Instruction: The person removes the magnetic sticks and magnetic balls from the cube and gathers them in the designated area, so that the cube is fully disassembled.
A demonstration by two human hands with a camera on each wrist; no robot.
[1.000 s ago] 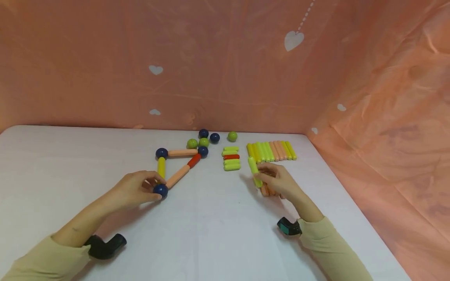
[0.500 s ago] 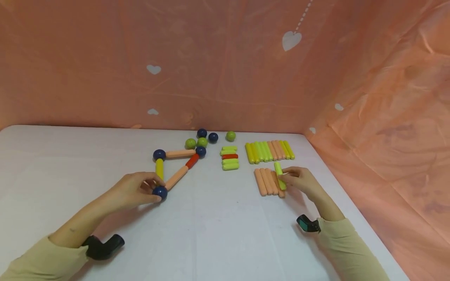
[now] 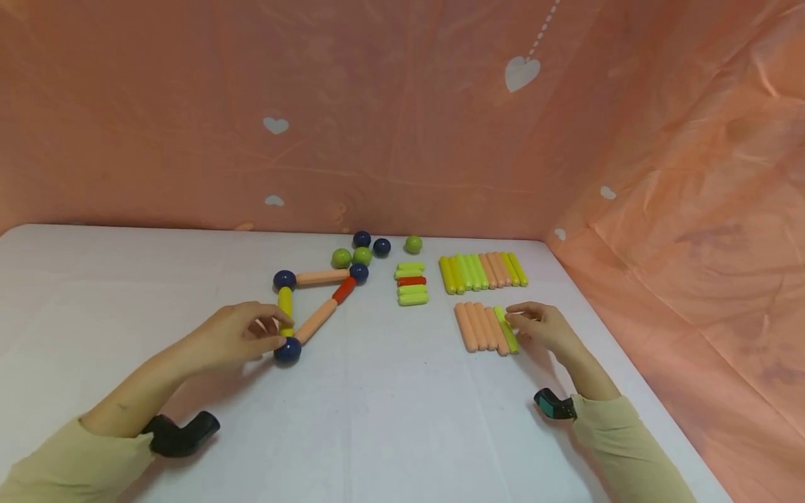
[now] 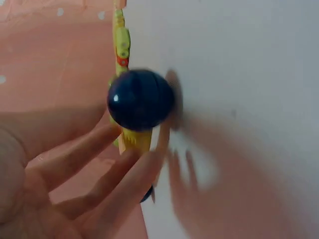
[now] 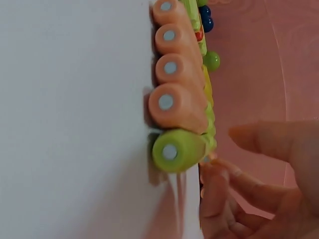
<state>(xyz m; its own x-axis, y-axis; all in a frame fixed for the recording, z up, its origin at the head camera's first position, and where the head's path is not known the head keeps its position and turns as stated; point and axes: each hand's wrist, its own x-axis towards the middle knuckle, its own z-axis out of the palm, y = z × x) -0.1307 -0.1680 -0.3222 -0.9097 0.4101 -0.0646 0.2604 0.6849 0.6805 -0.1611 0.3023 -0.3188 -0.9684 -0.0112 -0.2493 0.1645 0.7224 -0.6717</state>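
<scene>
Four-cornered, a frame of magnetic sticks and navy balls lies flat at the left. My left hand [image 3: 233, 337] is beside its nearest navy ball [image 3: 288, 351], fingers relaxed around the ball and the yellow stick [image 3: 286, 304]. In the left wrist view the thumb stands off this ball [image 4: 142, 102]. A peach stick [image 3: 316, 321] with a red stick [image 3: 344, 290] forms one side; another peach stick [image 3: 323, 277] forms the far side. My right hand [image 3: 546, 330] hovers at a lime stick [image 3: 511, 339], thumb and fingers apart, at the end of a row of peach sticks [image 3: 476, 328].
Behind that row lies a second row of yellow, lime and peach sticks [image 3: 483, 272]. Short lime sticks [image 3: 412, 299] and a short red one [image 3: 411, 281] are stacked mid-table. Loose navy balls [image 3: 381, 246] and green balls [image 3: 413, 244] sit near the back edge.
My right hand moved right with the lime stick, laid it at the right end of the peach row and let go. The left hand loosened from the near navy ball and shifted slightly.
</scene>
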